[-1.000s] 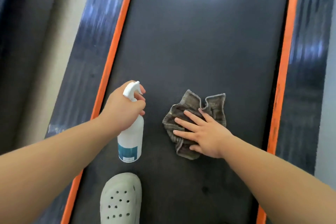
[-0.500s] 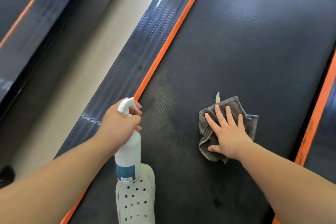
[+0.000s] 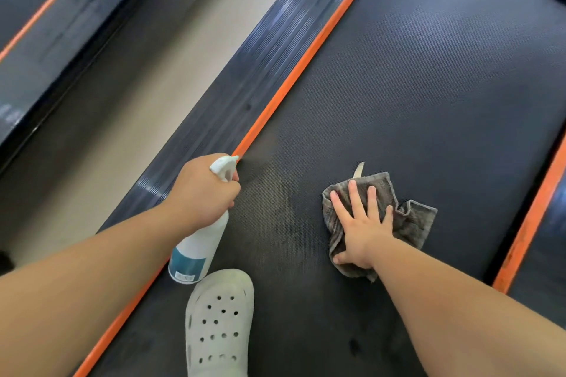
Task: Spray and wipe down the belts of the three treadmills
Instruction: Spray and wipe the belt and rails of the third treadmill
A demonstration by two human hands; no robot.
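A black textured treadmill belt [image 3: 413, 95] fills the centre and right of the view, edged by orange strips. My left hand [image 3: 203, 193] grips a white spray bottle [image 3: 199, 246] with a teal label, its nozzle pointing at the belt and a finger on the trigger. A faint mist hangs just ahead of the nozzle, and a darker damp patch lies below it. My right hand [image 3: 360, 220] presses flat, fingers spread, on a crumpled grey cloth [image 3: 412, 222] lying on the belt.
My foot in a white perforated clog [image 3: 219, 323] stands on the belt near the bottom edge. A ribbed dark side rail [image 3: 245, 76] runs left of the orange strip [image 3: 306, 64]. Beige floor [image 3: 131, 86] separates this treadmill from another treadmill [image 3: 46, 18] at top left.
The view swung left and tilted, bringing the floor and the neighbouring treadmill into view. My right hand slid the cloth to the right. My left hand keeps the bottle aimed at the belt.
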